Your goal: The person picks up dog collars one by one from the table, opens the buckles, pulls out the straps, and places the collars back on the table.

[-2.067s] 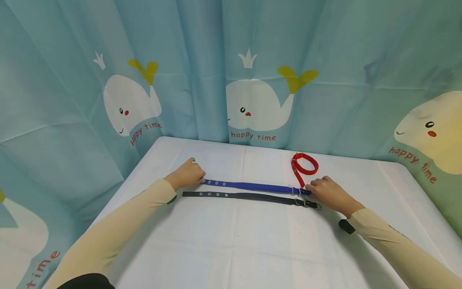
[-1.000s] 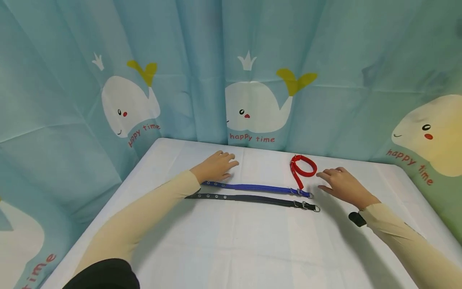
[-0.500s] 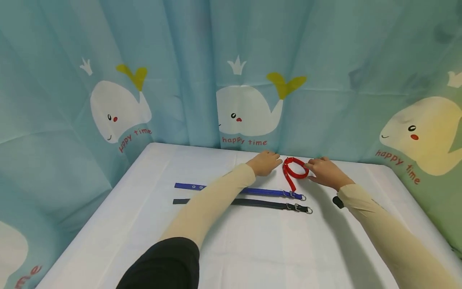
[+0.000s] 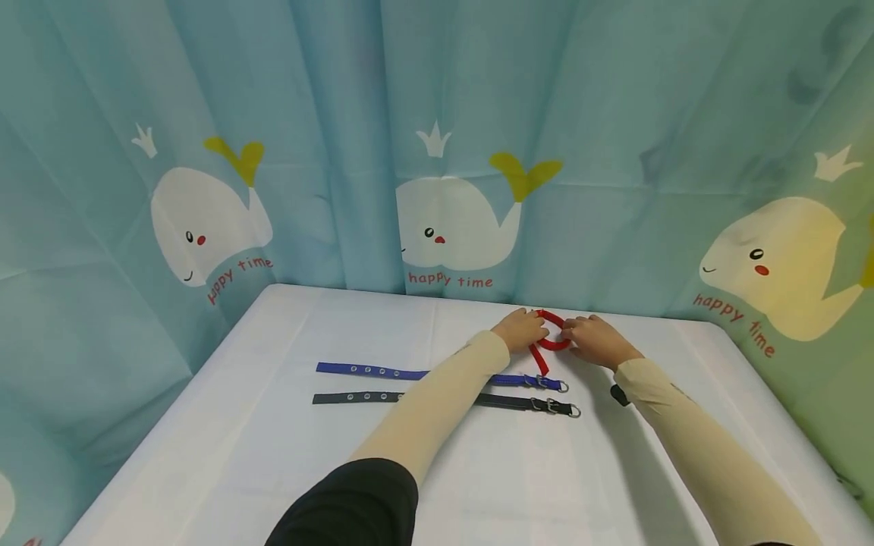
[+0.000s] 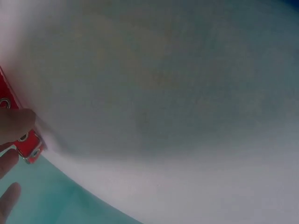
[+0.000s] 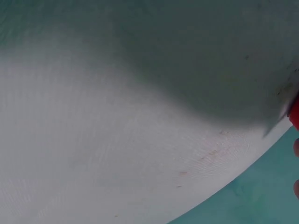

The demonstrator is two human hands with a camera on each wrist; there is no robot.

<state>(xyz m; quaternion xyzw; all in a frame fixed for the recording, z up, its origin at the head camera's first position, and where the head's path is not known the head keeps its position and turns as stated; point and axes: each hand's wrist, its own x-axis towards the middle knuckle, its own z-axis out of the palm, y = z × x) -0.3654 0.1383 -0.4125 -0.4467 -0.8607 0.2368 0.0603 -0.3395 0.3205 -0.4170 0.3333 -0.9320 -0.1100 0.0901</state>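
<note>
A red pet collar (image 4: 553, 319) lies in a loop near the far edge of the table, its loose end (image 4: 539, 361) hanging toward the blue collar. My left hand (image 4: 522, 329) pinches the loop's left side; the left wrist view shows the thumb (image 5: 17, 122) over the red strap by its eyelets and metal fitting (image 5: 33, 153). My right hand (image 4: 595, 341) grips the loop's right side, with only a scrap of red strap (image 6: 295, 114) in the right wrist view. A blue collar (image 4: 410, 374) and a black collar (image 4: 508, 401) lie straight, partly hidden under my left forearm.
A white cloth (image 4: 225, 455) covers the table, whose far edge runs just behind both hands. Beyond it hangs a light blue curtain (image 4: 341, 152) printed with whales. My left sleeve (image 4: 423, 409) crosses above the blue and black collars.
My left hand has let go of the blue collar's left end and moved right to the red collar. My right hand has left the blue collar's buckle end and now holds the red loop.
</note>
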